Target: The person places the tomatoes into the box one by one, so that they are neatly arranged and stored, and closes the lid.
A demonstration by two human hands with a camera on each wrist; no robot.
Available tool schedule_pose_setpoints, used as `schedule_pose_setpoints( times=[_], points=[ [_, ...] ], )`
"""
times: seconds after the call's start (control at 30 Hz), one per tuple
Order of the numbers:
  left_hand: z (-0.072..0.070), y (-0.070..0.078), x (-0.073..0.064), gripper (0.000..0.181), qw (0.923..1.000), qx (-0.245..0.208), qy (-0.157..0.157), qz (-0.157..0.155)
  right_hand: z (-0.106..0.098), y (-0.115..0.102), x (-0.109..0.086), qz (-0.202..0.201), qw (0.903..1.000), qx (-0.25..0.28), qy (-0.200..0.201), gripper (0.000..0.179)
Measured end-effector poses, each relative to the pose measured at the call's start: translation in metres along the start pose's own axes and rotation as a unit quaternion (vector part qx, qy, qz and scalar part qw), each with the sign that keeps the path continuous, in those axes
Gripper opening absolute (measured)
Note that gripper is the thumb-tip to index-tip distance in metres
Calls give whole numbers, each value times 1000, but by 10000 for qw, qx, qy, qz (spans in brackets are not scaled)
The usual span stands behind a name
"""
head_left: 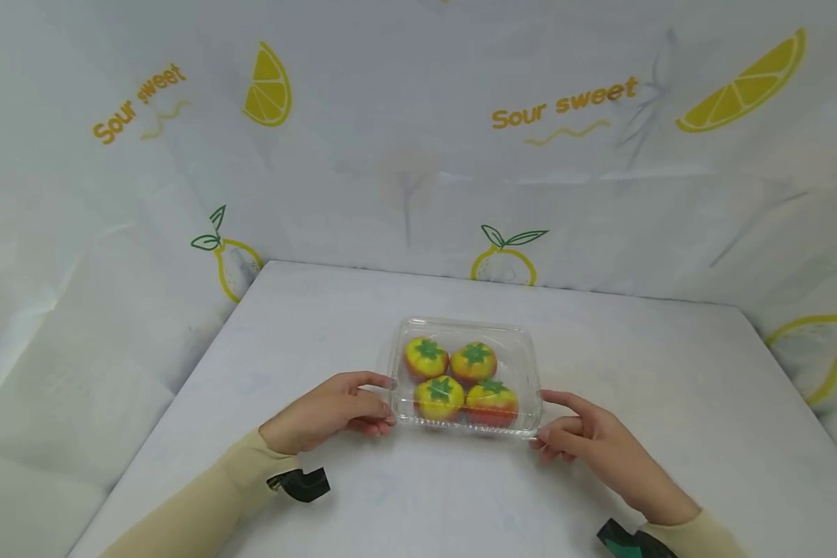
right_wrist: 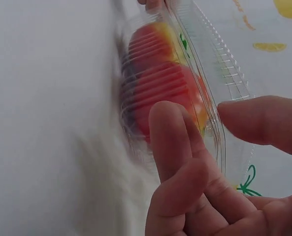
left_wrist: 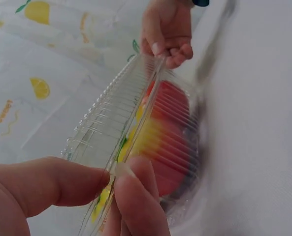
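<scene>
Nearest the viewer, two forearms in pale yellow sleeves [head_left: 202,496] reach forward over a white tabletop [head_left: 307,325]. The left hand [head_left: 331,411] pinches the left rim of a clear plastic clamshell box [head_left: 523,372], thumb on top and fingers curled beneath. The left wrist view shows thumb and fingertips [left_wrist: 136,191] meeting on the lid's edge. The right hand [head_left: 593,446] is at the box's right near corner, fingers curled under the rim. In the right wrist view its thumb stands slightly off the lid, so the grip looks looser, though the fingers [right_wrist: 173,147] press the box's side.

The box sits near the middle of the tabletop, resting flat. Inside are four tomatoes [head_left: 456,380], yellow shading to red with green stems, packed two by two.

The lid lies down over the fruit. It appears closed or nearly so. Whether its edges are fully snapped shut cannot be told. Judging by this, the packing looks done and only the lid's seal remains in question.

Behind hangs a white backdrop [head_left: 418,139] printed with lemons and "Sour sweet".
</scene>
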State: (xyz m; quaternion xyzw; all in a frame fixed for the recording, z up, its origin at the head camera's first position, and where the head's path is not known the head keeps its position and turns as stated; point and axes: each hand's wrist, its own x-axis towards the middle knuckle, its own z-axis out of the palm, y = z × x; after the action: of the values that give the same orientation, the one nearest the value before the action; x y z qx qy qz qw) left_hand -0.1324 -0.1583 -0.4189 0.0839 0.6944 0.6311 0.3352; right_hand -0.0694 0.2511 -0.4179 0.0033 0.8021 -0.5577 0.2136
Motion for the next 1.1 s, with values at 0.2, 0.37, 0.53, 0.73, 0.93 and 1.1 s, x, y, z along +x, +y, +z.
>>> schedule_pose_setpoints(
  times=[0.2,0.37,0.53,0.73,0.93,1.1],
  points=[
    [2,1,1,71,9998,105,145,-79,4,0,-1,-133,9996,251,-97,77],
    [2,1,1,72,9994,136,293,-143,6,0,-1,-225,9991,318,-173,78],
    [2,1,1,71,9994,126,292,-140,6,-1,-1,-171,9992,295,-187,78],
    [1,1,1,71,9996,82,200,-152,5,1,0,-94,9994,260,-190,78],
    [2,1,2,68,9999,27,79,-132,3,1,1,-158,9995,185,-193,77],
    [-1,3,-2,60,9992,359,190,-62,2,1,0,-63,9999,-117,58,72]
  ],
)
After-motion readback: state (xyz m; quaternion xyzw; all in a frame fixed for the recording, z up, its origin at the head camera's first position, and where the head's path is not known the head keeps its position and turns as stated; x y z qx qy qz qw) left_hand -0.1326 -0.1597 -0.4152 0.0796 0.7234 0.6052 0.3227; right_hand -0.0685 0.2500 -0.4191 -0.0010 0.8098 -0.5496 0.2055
